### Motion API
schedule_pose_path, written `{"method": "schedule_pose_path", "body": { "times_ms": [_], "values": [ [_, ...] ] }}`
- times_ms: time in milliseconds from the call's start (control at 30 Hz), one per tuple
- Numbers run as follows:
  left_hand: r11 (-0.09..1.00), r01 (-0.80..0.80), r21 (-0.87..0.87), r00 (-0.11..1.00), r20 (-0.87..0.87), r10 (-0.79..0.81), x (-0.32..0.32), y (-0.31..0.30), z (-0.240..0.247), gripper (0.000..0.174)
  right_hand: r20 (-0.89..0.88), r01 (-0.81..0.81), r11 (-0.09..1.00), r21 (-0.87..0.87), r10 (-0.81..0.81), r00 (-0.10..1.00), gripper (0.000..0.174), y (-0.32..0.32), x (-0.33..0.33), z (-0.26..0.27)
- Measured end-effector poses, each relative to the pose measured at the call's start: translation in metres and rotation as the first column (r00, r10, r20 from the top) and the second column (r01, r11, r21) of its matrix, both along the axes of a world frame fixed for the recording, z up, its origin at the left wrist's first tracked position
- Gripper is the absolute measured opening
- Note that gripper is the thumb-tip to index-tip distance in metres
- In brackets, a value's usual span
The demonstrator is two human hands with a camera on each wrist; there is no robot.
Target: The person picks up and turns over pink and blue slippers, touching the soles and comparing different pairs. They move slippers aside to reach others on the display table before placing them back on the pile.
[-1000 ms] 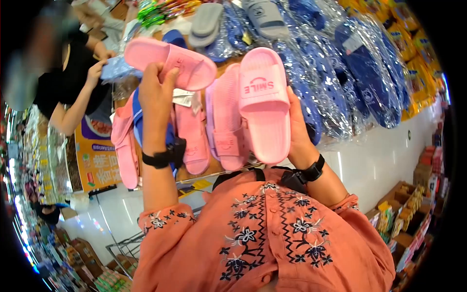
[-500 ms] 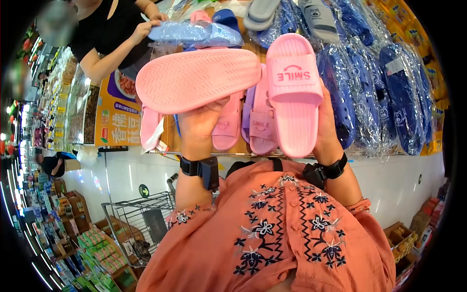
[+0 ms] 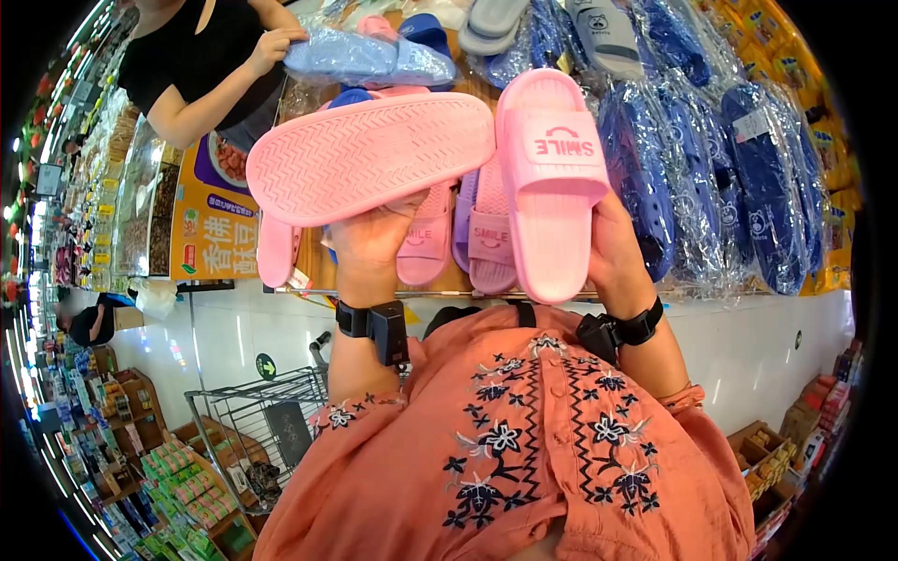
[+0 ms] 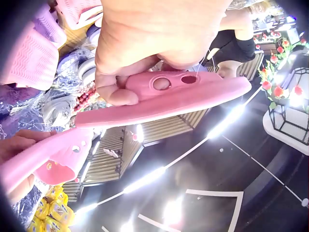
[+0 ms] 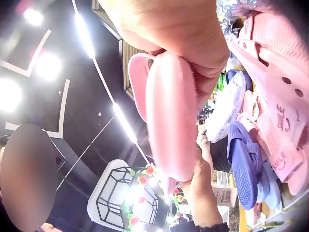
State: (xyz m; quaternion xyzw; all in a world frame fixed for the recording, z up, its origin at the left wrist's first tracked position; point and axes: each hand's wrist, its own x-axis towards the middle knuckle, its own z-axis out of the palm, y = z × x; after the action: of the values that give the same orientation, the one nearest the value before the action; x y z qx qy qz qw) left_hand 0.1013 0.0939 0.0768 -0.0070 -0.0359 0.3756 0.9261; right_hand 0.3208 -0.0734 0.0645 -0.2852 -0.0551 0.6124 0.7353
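Observation:
My left hand (image 3: 369, 248) holds a pink slide slipper (image 3: 374, 150) lying nearly level, its zigzag-patterned sole facing the head camera. In the left wrist view, fingers (image 4: 113, 92) curl over its strap, which has round holes. Another pink slide slipper (image 3: 554, 224) with SMILE on its strap stands upright in my right hand (image 3: 617, 248), which grips it by its right edge. The held slippers come side by side at the toe of the left one. Below them, more pink SMILE slippers (image 3: 423, 251) rest on the display table.
Plastic-wrapped blue slippers (image 3: 702, 187) fill the table's right side, with yellow packets (image 3: 776, 56) beyond. A person in black (image 3: 192, 70) handles a wrapped light-blue slipper (image 3: 341, 54) at the back left. A wire shopping cart (image 3: 257, 402) stands at lower left.
The left slipper has turned from strap side to sole side and come closer to the camera. Lately the right slipper has tilted slightly and moved nearer the left one.

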Motion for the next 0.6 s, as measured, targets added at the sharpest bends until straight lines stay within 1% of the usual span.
{"method": "schedule_pose_path", "body": {
  "times_ms": [33, 133, 233, 333, 433, 467, 533, 567, 600],
  "values": [
    [1.0, 0.007, 0.0, 1.0, 0.006, -0.007, -0.001, 0.001, -0.001, 0.065, 0.054, 0.006, 0.999, -0.038, -0.004, 0.999, 0.048, 0.001, 0.0, -0.001],
    [0.999, 0.039, 0.003, 0.999, 0.026, -0.039, -0.002, 0.002, -0.004, 0.065, 0.19, 0.006, 0.999, -0.04, 0.002, 0.982, 0.049, 0.003, 0.003, -0.006],
    [0.997, 0.07, 0.011, 0.997, 0.042, -0.07, -0.002, 0.004, -0.007, 0.065, 0.041, -0.01, 1.0, -0.003, 0.01, 0.999, 0.051, 0.006, 0.002, -0.003],
    [0.995, 0.096, 0.022, 0.993, 0.06, -0.097, -0.003, 0.007, -0.01, 0.065, -0.027, -0.048, 0.996, 0.079, 0.05, 0.998, 0.055, 0.006, -0.002, 0.008],
    [0.996, 0.081, 0.043, 0.995, 0.051, -0.084, -0.008, 0.01, -0.016, 0.064, 0.161, 0.04, 0.999, 0.005, -0.04, 0.986, 0.063, 0.004, -0.011, 0.01],
    [0.997, 0.061, 0.044, 0.997, 0.035, -0.063, -0.011, 0.01, -0.019, 0.063, 0.118, 0.009, 1.0, 0.024, -0.012, 0.993, 0.063, 0.006, -0.013, 0.011],
    [1.0, -0.015, 0.004, 0.997, -0.071, 0.015, -0.009, 0.009, -0.016, 0.06, 0.044, -0.031, 0.998, 0.06, 0.028, 0.999, 0.062, 0.01, -0.014, 0.019],
    [0.997, -0.072, -0.032, 0.984, -0.165, 0.066, -0.009, 0.007, -0.011, 0.058, -0.171, -0.045, 0.995, 0.084, 0.059, 0.984, 0.059, 0.014, -0.016, 0.03],
    [0.996, -0.071, -0.048, 0.979, -0.196, 0.061, -0.011, 0.007, -0.012, 0.057, -0.224, -0.086, 0.99, 0.109, 0.109, 0.968, 0.057, 0.011, -0.014, 0.031]
  ]
}}
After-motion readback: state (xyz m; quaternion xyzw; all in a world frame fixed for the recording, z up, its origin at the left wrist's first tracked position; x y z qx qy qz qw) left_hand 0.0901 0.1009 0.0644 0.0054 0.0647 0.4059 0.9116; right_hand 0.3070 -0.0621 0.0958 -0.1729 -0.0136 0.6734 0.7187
